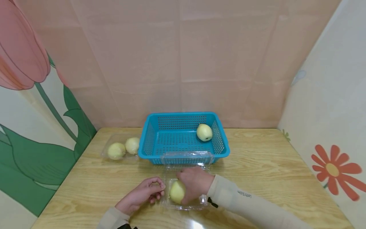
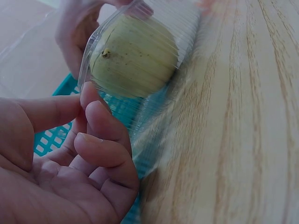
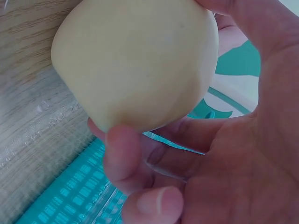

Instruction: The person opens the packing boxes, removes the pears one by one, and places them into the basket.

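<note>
Fingers (image 3: 122, 149), R hand (image 1: 196, 182): curled, spread abt. the fruit's width, thumb one side, fingertips other; we have hold of the pale-yellow fruit (image 1: 176, 192).
L fingers (image 2: 107, 123), L hand (image 1: 143, 194): thumb & index pinched tog. on rim of clear box (image 1: 187, 208); others loosely bent, holding nothing.
Fruit, loc.: in L part of box base, near its L wall; whether it touches box floor, we can't tell.
Fruit, direction: brown stem nub (image 2: 106, 53) faces our L hand.
Fruit, long axis: body near round, R side hidden by R hand; nub suggests L–R approx., not certain.
Grip, reason: we judge a round, smooth fruit rolls easily, hence R hand wrapped over it from the R; L pinch prob. steadies light, thin box.
Box lid (image 1: 187, 155): raised at far side, overlapping basket's front in head view; contact n/k. We take it that this leaves base uncovered for our hand.
Basket (image 1: 183, 113): blue, perforated, just behind box; 1 fruit (image 1: 204, 132) inside, twd. R end, dark-spotted end facing front, axis slanting rear-L to front-R.
L pack (image 1: 114, 138): clear plastic, L of basket; 2 fruits (image 1: 116, 151), side by side; lid state unclear to us.
Table (image 1: 254, 178): light wood-grain, under all; pink cloth (image 1: 228, 63) behind.
</note>
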Demonstrator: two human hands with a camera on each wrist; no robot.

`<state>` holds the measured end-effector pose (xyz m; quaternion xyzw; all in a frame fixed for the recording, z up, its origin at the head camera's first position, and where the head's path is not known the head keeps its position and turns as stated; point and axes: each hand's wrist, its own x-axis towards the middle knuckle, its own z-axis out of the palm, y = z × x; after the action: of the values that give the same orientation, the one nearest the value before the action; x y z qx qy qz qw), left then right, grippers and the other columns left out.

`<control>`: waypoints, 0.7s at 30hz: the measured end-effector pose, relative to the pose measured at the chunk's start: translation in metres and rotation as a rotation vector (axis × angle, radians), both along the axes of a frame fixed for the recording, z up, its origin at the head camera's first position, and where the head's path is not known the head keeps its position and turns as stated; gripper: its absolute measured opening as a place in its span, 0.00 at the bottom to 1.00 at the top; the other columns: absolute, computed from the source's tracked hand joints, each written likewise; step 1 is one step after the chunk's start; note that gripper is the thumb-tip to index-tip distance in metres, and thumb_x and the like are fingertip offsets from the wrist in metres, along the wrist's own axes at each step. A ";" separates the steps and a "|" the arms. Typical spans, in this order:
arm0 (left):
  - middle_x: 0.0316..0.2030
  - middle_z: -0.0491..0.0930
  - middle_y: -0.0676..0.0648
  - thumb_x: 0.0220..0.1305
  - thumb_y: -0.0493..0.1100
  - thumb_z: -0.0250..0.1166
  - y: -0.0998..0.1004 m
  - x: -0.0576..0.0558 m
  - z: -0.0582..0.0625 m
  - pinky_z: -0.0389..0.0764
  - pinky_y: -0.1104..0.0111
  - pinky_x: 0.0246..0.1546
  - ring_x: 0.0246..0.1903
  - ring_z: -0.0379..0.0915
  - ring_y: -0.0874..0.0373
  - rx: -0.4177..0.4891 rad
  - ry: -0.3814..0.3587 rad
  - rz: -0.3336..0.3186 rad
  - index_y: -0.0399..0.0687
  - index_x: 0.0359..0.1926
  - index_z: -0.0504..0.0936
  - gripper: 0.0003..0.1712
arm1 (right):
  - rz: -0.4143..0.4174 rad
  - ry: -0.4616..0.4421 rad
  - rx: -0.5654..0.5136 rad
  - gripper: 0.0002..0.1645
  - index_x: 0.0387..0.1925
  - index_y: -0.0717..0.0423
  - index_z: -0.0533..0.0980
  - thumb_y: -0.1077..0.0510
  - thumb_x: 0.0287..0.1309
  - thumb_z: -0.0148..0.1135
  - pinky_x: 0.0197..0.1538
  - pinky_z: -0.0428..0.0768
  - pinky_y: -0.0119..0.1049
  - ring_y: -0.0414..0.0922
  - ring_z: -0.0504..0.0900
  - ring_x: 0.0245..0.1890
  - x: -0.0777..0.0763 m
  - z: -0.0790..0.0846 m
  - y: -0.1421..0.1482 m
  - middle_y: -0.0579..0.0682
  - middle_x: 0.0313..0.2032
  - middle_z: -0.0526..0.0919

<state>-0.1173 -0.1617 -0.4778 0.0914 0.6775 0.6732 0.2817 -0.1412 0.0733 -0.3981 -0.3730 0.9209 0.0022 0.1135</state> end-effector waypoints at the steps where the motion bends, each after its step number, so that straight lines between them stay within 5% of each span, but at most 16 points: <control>1: 0.30 0.79 0.51 0.71 0.41 0.59 0.000 0.000 0.000 0.68 0.75 0.20 0.26 0.69 0.62 0.000 0.000 0.001 0.41 0.40 0.75 0.06 | 0.000 0.000 -0.002 0.37 0.40 0.48 0.78 0.33 0.28 0.79 0.29 0.75 0.33 0.36 0.75 0.28 0.000 0.000 0.000 0.39 0.30 0.78; 21: 0.29 0.78 0.51 0.70 0.41 0.60 -0.001 0.002 0.001 0.68 0.76 0.20 0.25 0.69 0.63 -0.004 -0.013 0.010 0.39 0.41 0.75 0.08 | -0.052 -0.045 -0.101 0.36 0.38 0.47 0.78 0.34 0.27 0.79 0.30 0.75 0.33 0.36 0.74 0.29 0.000 0.006 0.018 0.38 0.30 0.77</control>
<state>-0.1154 -0.1632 -0.4765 0.0831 0.6776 0.6738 0.2828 -0.1413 0.0909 -0.3917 -0.3541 0.9264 -0.0557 0.1152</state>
